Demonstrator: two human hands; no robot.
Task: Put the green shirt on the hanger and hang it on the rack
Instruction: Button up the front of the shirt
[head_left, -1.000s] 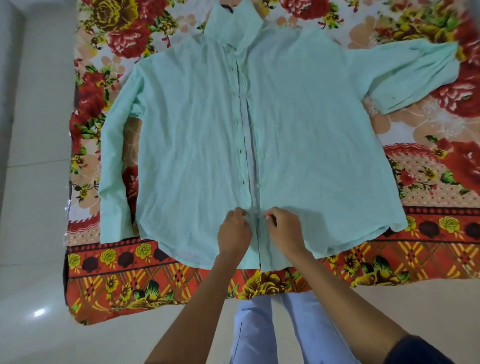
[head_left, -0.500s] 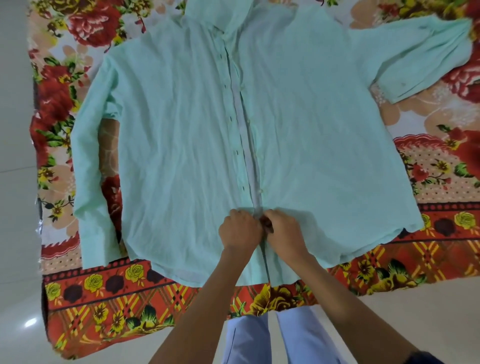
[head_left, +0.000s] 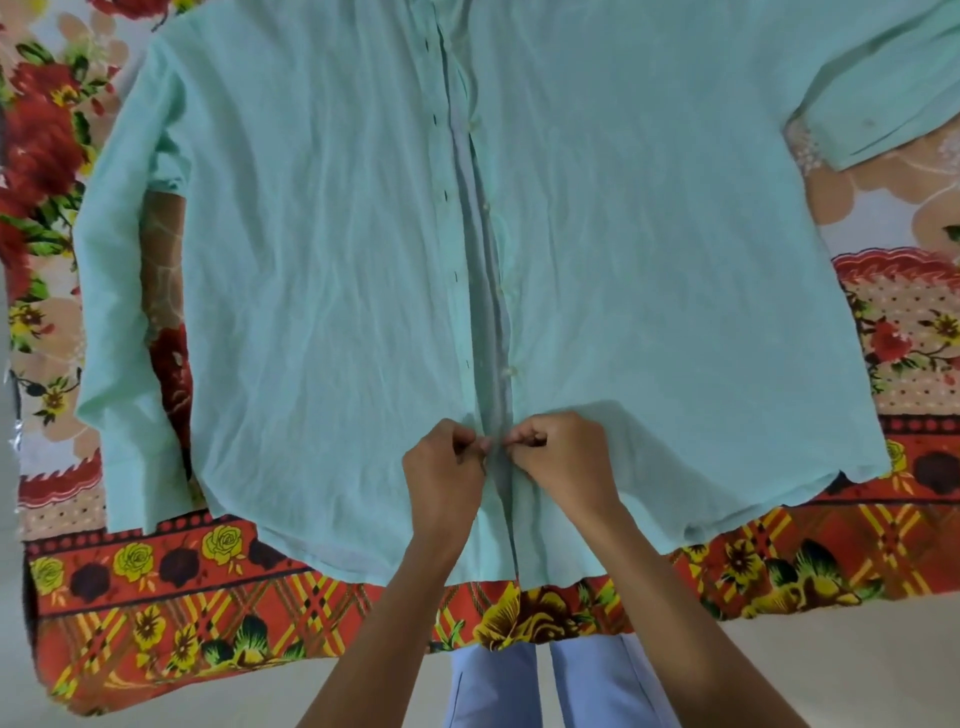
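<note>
Green shirt (head_left: 322, 260) spread flat, front up, across the floral bedsheet (head_left: 156, 597), hem toward the near edge. Both hands low on the placket (head_left: 480, 291), just above the hem: left hand (head_left: 444, 478) on the buttonhole side, right hand (head_left: 558, 462) on the button side. Fingers (head_left: 519, 440) of each pinched together on the cloth edges, likely working the lowest button. Buttons higher up the placket undone, front gaping slightly. Laid flat probably to keep both edges aligned. No hanger or rack in view.
</note>
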